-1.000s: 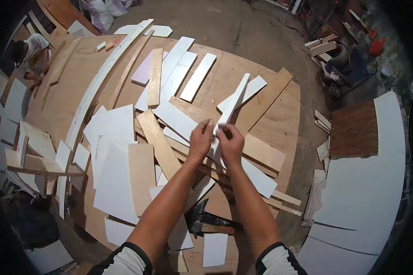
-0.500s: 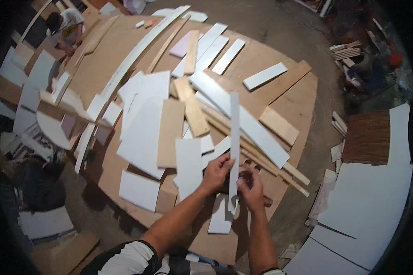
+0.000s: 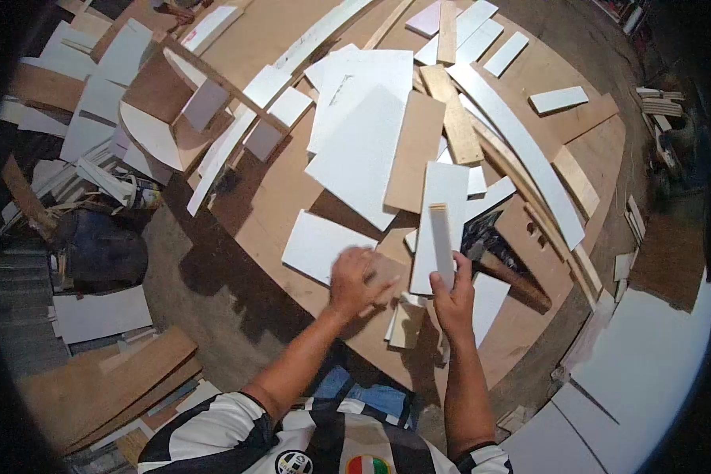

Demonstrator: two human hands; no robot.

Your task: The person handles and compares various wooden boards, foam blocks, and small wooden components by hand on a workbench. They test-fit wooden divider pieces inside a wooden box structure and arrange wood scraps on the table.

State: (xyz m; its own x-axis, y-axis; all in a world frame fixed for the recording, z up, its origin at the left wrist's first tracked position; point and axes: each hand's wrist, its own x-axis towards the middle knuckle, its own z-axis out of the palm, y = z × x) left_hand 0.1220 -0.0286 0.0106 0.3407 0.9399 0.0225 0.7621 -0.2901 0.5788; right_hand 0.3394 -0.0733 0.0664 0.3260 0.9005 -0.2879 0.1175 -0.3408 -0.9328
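Observation:
My right hand [image 3: 453, 304] grips a narrow white strip of board [image 3: 442, 249] near its lower end, thumb along its face. The strip points away from me, its pale bare end at the top. Beneath it shows a wider white board [image 3: 445, 183]. My left hand [image 3: 354, 283], blurred by motion, holds nothing, with its fingers apart. It hovers by the near edge of a white rectangular board [image 3: 324, 243] on the brown work surface [image 3: 268, 197]. Small offcuts [image 3: 407, 325] lie between my hands.
Large white panels [image 3: 363, 126] and a brown board [image 3: 415, 150] overlap ahead. A curved white strip [image 3: 529, 146] lies to the right beside long wooden sticks [image 3: 573, 265]. A dark bin [image 3: 103, 249] stands on the floor at left; white sheets [image 3: 640, 379] are at right.
My left hand has let go of the narrow strip and moved left. My right hand alone holds the strip, now pointing away and looking shorter. The view has shifted, showing more floor on the left.

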